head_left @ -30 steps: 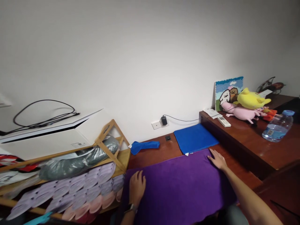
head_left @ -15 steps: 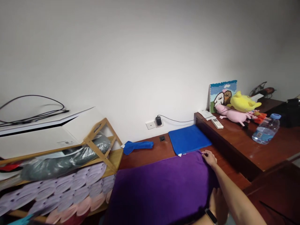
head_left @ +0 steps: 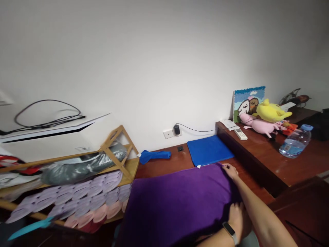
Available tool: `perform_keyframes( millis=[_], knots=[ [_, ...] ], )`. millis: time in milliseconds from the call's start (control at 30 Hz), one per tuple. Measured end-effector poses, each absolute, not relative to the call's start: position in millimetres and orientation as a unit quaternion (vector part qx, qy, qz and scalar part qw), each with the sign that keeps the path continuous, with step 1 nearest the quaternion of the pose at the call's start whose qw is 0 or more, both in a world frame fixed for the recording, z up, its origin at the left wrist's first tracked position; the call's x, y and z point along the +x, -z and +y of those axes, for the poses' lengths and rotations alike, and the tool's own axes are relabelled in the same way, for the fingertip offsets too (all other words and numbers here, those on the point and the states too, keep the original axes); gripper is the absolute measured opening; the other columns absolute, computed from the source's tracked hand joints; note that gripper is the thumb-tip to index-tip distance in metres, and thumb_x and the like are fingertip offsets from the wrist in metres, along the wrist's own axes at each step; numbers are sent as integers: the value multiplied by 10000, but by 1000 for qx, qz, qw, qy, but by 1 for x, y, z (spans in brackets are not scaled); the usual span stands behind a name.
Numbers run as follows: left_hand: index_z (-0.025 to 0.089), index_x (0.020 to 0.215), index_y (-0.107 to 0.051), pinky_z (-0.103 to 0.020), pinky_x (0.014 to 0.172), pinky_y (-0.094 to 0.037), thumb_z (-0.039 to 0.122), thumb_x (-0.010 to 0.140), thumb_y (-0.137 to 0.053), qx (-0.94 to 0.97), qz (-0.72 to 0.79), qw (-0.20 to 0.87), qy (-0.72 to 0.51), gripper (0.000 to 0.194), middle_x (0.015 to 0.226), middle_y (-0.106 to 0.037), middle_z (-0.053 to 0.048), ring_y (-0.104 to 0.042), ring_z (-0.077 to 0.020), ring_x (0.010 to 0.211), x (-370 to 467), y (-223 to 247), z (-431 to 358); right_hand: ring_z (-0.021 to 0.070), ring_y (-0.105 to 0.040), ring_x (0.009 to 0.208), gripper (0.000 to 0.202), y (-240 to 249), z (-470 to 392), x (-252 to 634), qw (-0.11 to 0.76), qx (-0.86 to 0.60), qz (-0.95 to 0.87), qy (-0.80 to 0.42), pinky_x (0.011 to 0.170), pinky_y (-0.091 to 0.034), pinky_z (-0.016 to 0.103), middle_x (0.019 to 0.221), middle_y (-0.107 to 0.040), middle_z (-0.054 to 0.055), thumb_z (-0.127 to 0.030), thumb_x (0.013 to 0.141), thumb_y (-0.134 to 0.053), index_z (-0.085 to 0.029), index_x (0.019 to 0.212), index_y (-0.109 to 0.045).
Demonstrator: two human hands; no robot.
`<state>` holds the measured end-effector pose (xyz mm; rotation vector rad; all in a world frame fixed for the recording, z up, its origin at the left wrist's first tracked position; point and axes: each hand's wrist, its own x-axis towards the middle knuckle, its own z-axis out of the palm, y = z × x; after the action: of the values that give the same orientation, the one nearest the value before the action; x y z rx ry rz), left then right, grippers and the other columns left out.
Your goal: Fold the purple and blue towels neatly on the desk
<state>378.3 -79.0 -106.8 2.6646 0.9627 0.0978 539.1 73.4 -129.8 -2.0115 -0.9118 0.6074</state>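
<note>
A large purple cloth (head_left: 177, 202) lies spread over the dark red wooden desktop, its right part creased. At its far right corner, my right hand (head_left: 230, 171) pinches the edge between thumb and fingers. My left hand (head_left: 236, 216), with a banded watch on its wrist, is closed at the cloth's right edge nearer to me; its fingers are bent and partly hidden beside my right forearm. Just beyond the purple cloth, a folded blue cloth (head_left: 209, 151) lies flat. A bunched blue cloth (head_left: 155, 156) rests farther left against the wall.
On the left stands a wooden rack (head_left: 119, 161) with rows of lilac and pink slippers (head_left: 89, 193). To the right, a raised wooden surface (head_left: 267, 157) bears a water bottle (head_left: 295, 142), plush toys (head_left: 273, 111) and a remote (head_left: 241, 134). A plugged-in charger (head_left: 177, 129) trails a cord.
The view has shifted slightly left, showing more of the rack. My right hand stays at the cloth's far corner, and my left hand has moved slightly away from me along its right edge.
</note>
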Motion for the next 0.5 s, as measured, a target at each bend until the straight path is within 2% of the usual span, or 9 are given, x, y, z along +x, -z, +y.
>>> perform_keyframes(
  millis=[67,133,233,333,433,500],
  knots=[
    [277,1162,-732,-454,733,-580,286,833,-591,927,320,183,-62,358,1071,-760,-137,-728,-324,954,362,100,-78,229,-694,864,294,116,80,533,438,-778,-373,-253,793,-524,334,871,-749,32,-463,734,-609,-241,902,-707],
    [205,1095,-708,-410,729,-574,204,763,-629,913,321,222,-116,341,1032,-745,-161,-720,-306,926,341,89,-81,193,-654,718,322,99,89,524,460,-750,-392,-269,668,-502,287,777,-702,11,-460,718,-602,-224,928,-665],
    [244,943,-672,-338,708,-538,128,705,-623,867,350,275,-226,269,963,-729,-72,-701,-240,844,300,66,-90,144,-550,543,344,68,103,506,470,-708,-432,-301,534,-425,243,678,-635,-40,-432,728,-559,-230,998,-622],
    [259,845,-611,-289,679,-504,84,652,-648,813,363,306,-337,262,861,-689,-22,-665,-190,766,247,35,-100,127,-469,455,349,36,114,479,450,-674,-485,-328,477,-361,229,591,-565,-75,-387,759,-493,-234,1045,-621],
    [259,745,-527,-269,650,-473,113,687,-681,762,385,297,-427,220,760,-630,2,-620,-168,708,180,7,-104,143,-497,469,341,9,129,435,412,-645,-551,-333,497,-386,243,554,-533,-68,-368,809,-430,-224,1019,-659],
    [259,713,-496,-259,648,-466,165,784,-665,720,418,278,-480,207,717,-597,14,-599,-155,682,131,-4,-102,158,-568,540,318,-3,144,390,381,-626,-598,-325,559,-441,261,608,-600,-29,-366,841,-424,-214,931,-688]
  ],
)
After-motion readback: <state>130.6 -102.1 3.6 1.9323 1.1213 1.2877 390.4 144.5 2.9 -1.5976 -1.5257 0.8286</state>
